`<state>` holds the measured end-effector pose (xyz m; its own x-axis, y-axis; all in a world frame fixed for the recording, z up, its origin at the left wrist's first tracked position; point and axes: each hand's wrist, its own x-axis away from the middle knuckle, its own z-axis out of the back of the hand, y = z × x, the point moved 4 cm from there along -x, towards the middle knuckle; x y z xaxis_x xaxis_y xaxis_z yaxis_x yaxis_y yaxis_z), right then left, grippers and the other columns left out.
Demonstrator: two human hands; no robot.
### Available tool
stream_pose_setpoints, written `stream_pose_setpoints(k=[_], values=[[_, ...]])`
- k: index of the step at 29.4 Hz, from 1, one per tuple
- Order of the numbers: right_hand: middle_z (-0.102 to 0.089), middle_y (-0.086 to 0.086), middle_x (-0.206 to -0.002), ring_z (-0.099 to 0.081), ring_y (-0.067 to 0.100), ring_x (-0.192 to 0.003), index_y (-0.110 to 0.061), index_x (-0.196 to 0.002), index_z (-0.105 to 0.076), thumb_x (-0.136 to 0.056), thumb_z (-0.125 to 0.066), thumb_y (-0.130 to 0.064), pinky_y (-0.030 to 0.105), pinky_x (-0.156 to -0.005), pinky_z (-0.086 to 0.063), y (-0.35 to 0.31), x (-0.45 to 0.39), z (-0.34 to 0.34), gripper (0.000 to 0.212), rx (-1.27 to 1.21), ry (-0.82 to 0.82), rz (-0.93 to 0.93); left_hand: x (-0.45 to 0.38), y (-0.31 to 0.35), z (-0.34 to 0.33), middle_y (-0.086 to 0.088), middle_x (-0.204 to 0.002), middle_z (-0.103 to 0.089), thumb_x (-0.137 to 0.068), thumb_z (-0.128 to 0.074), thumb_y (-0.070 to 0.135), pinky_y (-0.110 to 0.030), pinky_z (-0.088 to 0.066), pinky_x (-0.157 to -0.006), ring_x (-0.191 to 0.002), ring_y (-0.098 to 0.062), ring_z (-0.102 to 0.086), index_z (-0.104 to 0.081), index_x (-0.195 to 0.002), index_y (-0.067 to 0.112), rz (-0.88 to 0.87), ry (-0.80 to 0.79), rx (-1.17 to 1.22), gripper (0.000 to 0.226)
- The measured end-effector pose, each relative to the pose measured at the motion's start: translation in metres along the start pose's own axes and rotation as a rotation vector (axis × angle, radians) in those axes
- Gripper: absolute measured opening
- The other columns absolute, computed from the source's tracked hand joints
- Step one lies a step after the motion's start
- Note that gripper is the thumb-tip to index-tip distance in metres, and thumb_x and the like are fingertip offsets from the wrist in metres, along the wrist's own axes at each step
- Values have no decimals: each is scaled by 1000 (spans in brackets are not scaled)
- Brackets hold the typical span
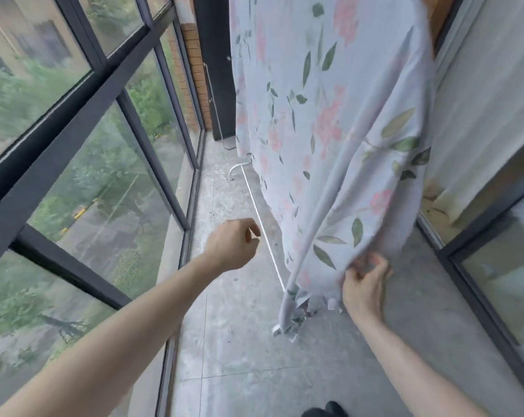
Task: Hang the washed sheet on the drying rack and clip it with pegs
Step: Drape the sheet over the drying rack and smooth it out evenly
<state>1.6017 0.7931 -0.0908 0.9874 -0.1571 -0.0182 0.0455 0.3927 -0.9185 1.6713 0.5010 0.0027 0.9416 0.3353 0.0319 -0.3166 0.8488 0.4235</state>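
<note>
Now the flowered sheet (329,121) hangs over the drying rack (263,227), nearly down to the floor (242,341). The right hand (364,288) grasps its lower edge with curled fingers (358,273). The left hand (232,246) hangs apart, fingers curled and grasping nothing.

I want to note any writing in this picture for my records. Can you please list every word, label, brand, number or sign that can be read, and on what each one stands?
No readable text in this view.
The floral sheet has only a pattern of pink flowers and green leaves, no label or writing visible.
The white drying rack, the window frames and the concrete floor show no print.
The yellow marks on the street below are too blurred to tell.
</note>
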Motion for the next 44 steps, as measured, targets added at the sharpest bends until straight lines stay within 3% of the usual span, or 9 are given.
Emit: stream_pose_setpoints(k=[7, 10, 13, 17, 22, 28, 32, 38, 44], values=[[-51, 11, -127, -53, 30, -122, -14, -129, -50, -77, -70, -26, 30, -88, -45, 57, 80, -106, 57, 391, -591, -363, 2, -97, -3, 16, -99, -67, -91, -61, 26, -29, -46, -67, -86, -12, -62, -66, -112, 29, 55, -129, -15, 22], [-61, 9, -124, -60, 27, -116, -16, -122, -56, -70, -66, -37, 34, -94, -52, 73, 85, -147, 57, 483, -682, -396, -23, -119, -7, 16, -103, -67, -92, -60, 26, -28, -44, -64, -79, -9, -59, -65, -113, 29, 22, -189, -6, 22], [-52, 10, -138, -52, 29, -127, -16, -141, -47, -75, -64, -29, 33, -94, -50, 68, 88, -179, 69, 489, -740, -413, -48, -129, -17, 16, -105, -67, -92, -60, 27, -27, -43, -64, -78, -8, -56, -65, -115, 27, -20, -233, -7, 23], [-55, 3, -134, -66, 32, -111, -28, -144, -42, -67, -57, -43, 48, -94, -57, 92, 61, -231, 80, 496, -712, -444, -90, -145, -28, 18, -105, -66, -93, -62, 28, -29, -46, -74, -93, -10, -58, -65, -117, 28, -34, -268, -5, 24], [-53, 1, -134, -67, 28, -103, -27, -144, -42, -74, -52, -37, 39, -84, -58, 65, 34, -273, 71, 551, -703, -452, -152, -170, -21, 17, -109, -67, -93, -62, 28, -30, -47, -76, -96, -12, -60, -64, -117, 28, -54, -323, -29, 24], [-44, 4, -144, -56, 29, -125, -28, -151, -40, -80, -51, -31, 41, -105, -48, 68, 14, -291, 72, 642, -722, -530, -222, -191, -21, 17, -108, -66, -91, -63, 28, -33, -52, -75, -83, -11, -60, -64, -115, 30, -70, -355, -38, 24], [-40, 9, -148, -55, 31, -127, -20, -152, -40, -84, -57, -28, 37, -100, -52, 65, 4, -292, 70, 605, -658, -602, -262, -193, -25, 17, -108, -65, -92, -64, 28, -29, -45, -67, -78, -10, -58, -63, -115, 30, -130, -380, -38, 23], [-46, 10, -147, -55, 26, -129, -15, -145, -49, -85, -63, -21, 30, -99, -49, 54, 3, -301, 62, 447, -404, -712, -323, -179, -30, 18, -108, -66, -91, -63, 28, -29, -51, -71, -81, -9, -62, -64, -115, 31, -336, -480, -60, 24], [-60, -4, -124, -64, 17, -105, -23, -118, -66, -86, -67, -21, 28, -84, -51, 20, 21, -265, 32, 443, -13, -638, -349, -116, -31, 21, -107, -65, -90, -62, 27, -32, -54, -78, -85, -9, -63, -64, -117, 33, -631, -537, -26, 28]])
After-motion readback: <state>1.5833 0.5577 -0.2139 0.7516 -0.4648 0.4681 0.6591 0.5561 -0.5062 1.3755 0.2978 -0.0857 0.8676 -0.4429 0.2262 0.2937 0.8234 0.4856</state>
